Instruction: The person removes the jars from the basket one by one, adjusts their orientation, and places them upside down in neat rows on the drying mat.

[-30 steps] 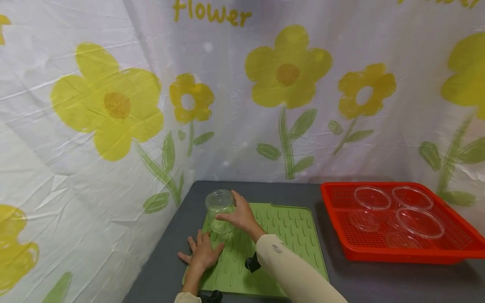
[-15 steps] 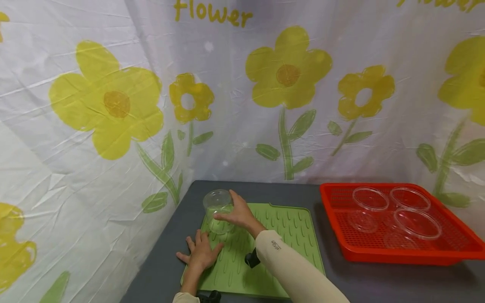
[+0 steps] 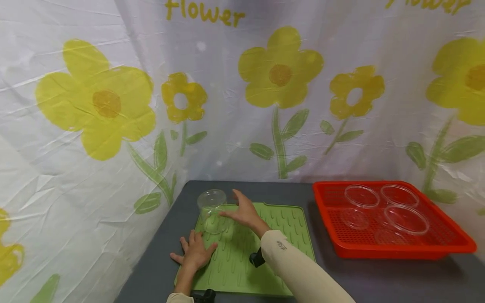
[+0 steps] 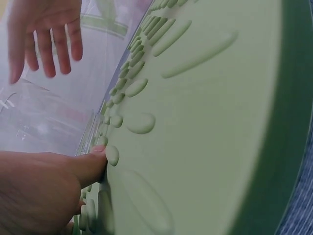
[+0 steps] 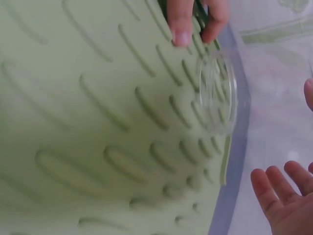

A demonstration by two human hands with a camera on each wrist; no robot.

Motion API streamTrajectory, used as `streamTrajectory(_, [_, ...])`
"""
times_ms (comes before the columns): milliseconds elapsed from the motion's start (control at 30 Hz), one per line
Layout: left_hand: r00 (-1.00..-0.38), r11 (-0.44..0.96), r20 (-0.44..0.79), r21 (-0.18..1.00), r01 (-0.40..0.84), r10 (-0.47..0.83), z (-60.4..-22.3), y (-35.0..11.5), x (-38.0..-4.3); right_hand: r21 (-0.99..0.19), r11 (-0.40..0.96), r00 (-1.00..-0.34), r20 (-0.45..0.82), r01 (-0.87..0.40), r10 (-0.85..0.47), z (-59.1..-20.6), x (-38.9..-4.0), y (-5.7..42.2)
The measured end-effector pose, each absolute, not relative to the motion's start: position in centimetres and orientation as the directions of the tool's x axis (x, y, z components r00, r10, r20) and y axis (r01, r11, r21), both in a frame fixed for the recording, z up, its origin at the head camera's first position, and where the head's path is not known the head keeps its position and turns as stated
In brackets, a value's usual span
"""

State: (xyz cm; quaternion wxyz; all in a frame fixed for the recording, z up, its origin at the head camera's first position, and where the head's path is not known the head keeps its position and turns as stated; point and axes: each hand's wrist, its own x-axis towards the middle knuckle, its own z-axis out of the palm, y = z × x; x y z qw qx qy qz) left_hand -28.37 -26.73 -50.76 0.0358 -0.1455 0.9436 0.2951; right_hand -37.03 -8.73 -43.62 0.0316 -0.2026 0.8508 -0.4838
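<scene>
Right hand (image 3: 247, 211), fingers apart, has released the clear cylindrical plastic cup (image 3: 212, 216), free-standing far left on the green ridged mat (image 3: 235, 275); left hand (image 3: 195, 255) spread.

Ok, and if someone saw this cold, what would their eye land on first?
Probably the bright red basket on the right, with clear plastic cups in it. Next, the big yellow flowers on the white sheet behind. Then the green mat, with a clear cup near its far left corner and the right hand beside it.
</scene>
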Motion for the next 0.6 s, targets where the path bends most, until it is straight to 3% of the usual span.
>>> streamTrajectory(600, [-0.959,0.764,-0.172,0.58,-0.282,-0.223,-50.9,-26.9,-28.6,-0.799,0.475,-0.926,0.357,-0.37,-0.121,-43.9,-37.2,-2.0])
